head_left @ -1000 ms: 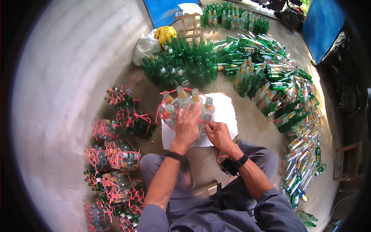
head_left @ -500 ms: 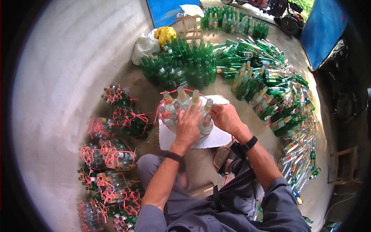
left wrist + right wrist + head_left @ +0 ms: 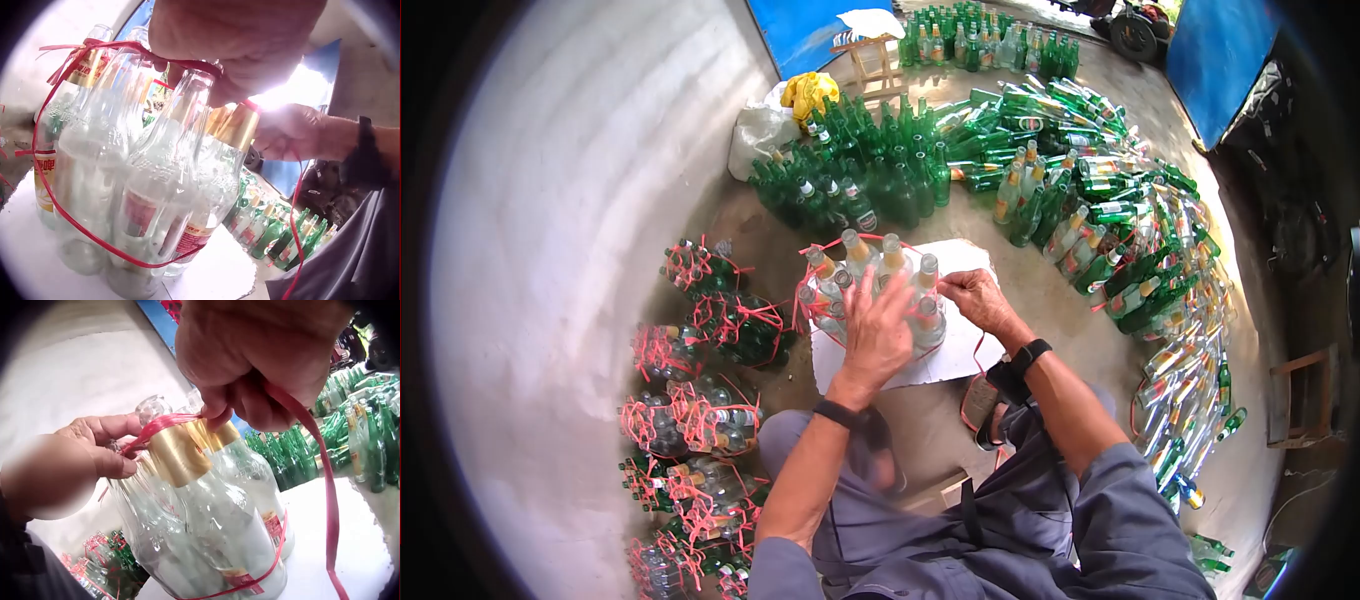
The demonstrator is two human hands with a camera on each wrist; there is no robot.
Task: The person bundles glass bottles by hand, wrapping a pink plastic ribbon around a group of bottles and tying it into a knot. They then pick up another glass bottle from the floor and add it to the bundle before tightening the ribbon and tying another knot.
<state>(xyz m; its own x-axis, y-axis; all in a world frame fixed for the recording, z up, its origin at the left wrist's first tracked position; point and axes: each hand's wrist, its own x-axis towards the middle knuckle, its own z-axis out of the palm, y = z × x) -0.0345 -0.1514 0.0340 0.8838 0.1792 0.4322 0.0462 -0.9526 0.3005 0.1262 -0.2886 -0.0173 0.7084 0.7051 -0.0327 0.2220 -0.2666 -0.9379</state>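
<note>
A cluster of clear glass bottles (image 3: pixel 169 169), some with gold neck foil, stands upright on a white board (image 3: pixel 965 365). Red plastic strap (image 3: pixel 106 237) loops around their bodies, and more runs around the necks. My left hand (image 3: pixel 878 335) is on the near left of the necks; in the right wrist view its thumb and fingers hold a bottle neck where the strap crosses. At the right side of the cluster, my right hand (image 3: pixel 982 300) pinches the strap (image 3: pixel 329 487) close by a gold-foiled neck. The strap's loose tail hangs below that hand.
Strapped bottle bundles (image 3: pixel 700 410) line the floor at left. Green bottles (image 3: pixel 890 185) stand beyond the board, and a long heap of lying bottles (image 3: pixel 1170 290) curves down the right. A white sack (image 3: pixel 755 140) and a small wooden stool (image 3: pixel 870 65) are at the back.
My right hand moved from the front of the cluster out to its right side, then lower against the necks, drawing the strap along. My left hand stays at the necks.
</note>
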